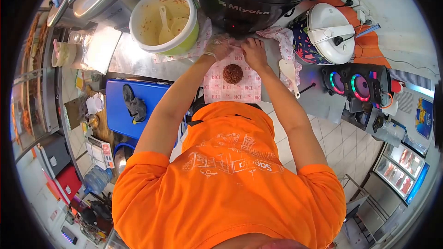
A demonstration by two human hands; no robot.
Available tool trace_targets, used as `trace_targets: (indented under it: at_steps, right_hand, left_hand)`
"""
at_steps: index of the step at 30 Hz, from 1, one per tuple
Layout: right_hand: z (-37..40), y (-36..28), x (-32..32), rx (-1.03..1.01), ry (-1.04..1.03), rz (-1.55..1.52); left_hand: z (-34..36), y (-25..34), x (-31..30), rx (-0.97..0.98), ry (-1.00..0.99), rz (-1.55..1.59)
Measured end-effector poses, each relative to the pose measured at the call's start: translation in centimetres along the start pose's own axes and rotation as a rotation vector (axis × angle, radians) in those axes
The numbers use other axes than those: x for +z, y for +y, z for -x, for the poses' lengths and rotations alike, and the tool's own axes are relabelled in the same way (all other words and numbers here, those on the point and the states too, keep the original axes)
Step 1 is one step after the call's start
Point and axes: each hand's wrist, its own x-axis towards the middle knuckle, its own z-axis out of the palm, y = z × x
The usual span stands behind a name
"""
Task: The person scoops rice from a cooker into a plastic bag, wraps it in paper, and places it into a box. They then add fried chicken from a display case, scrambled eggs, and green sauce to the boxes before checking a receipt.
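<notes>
A sheet of white wrapping paper point(217, 85) with pink print lies on the metal counter in front of me. Near its middle sits a round, dark reddish-brown mound of food point(233, 74); its exact kind I cannot make out. My left hand point(220, 47), in a clear plastic glove, grips the paper's far left edge. Bare, my right hand point(254, 53) has its fingers curled onto the far right edge of the same sheet. Both hands are beyond the mound and apart from it. Part of the fingertips is hard to see.
Behind my hands stands a black Miyako rice cooker point(244, 9). At left is a green-and-white tub point(191, 39) holding a rice paddle point(165, 25). To the right are another rice paddle point(289, 74), a floral white-lidded cooker point(323, 37) and lit speakers point(355, 85). A blue cooler box point(154, 103) stands lower left.
</notes>
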Motion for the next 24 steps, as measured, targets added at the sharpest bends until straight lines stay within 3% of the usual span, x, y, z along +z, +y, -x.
trace_targets:
  at_steps: [5,9,11,17,19,24]
  right_hand:
    - [0.9,-0.1,-0.6,-0.013,0.090,-0.058]
    - [2.0,0.7,-0.8,0.058,0.174,-0.208]
    - [2.6,1.3,-0.7,0.083,0.197,-0.239]
    - [2.8,2.9,-1.3,0.360,0.177,-0.275]
    - [2.4,3.1,-1.9,0.452,0.056,-0.366]
    - [2.3,4.1,-0.6,0.451,0.056,-0.395]
  left_hand:
    - [0.8,0.0,0.8,0.062,0.184,0.028]
    - [1.3,-0.1,1.3,0.071,0.214,0.070]
    - [1.7,0.1,1.1,0.132,0.354,0.095]
    - [1.1,0.7,-0.1,0.033,0.087,0.071]
    - [0.5,0.2,1.1,0.050,0.127,0.130]
    - [-0.4,0.1,2.0,0.005,0.145,0.152]
